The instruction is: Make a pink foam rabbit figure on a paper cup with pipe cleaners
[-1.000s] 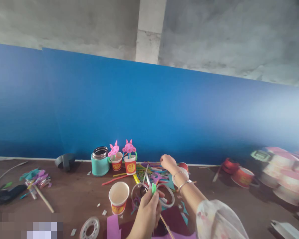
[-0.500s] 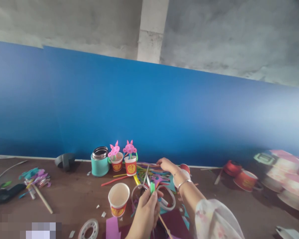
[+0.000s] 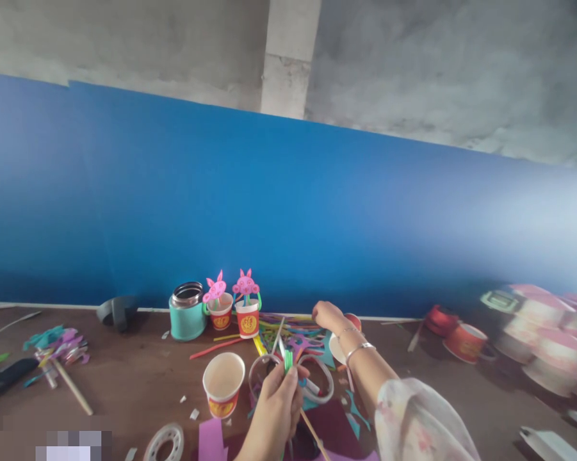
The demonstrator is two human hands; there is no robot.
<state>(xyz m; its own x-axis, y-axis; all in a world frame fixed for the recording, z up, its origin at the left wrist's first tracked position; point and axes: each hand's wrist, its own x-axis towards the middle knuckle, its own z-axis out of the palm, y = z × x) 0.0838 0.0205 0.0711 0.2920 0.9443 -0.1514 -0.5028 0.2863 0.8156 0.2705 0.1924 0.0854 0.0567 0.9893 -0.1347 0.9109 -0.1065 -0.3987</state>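
My left hand (image 3: 277, 404) is closed, with the thumb pressed on a bundle of thin green strips (image 3: 289, 360) that stick up from the fist. Beyond it, my right hand (image 3: 327, 316) hangs over the far right end of a pile of thin coloured strips (image 3: 275, 322), its fingers curled down; what they hold, if anything, is hidden. White-handled scissors (image 3: 325, 384) lie open under and beside my left hand. A wooden stick (image 3: 313, 430) slants below that hand. Past my right wrist, a paper cup (image 3: 353, 322) is partly covered.
An open paper cup (image 3: 223, 384) stands left of my hands. Behind it are two cups with pink paper figures (image 3: 248, 318) and a turquoise jar (image 3: 187, 320). A tape roll (image 3: 165, 443) lies in front. Purple paper (image 3: 211, 440) and scraps surround it. Stacked cups (image 3: 547, 339) stand far right.
My right hand has shifted slightly right along the strips, its fingers now more curled. The left hand keeps its grip on the green strips. The whole view has moved a little.
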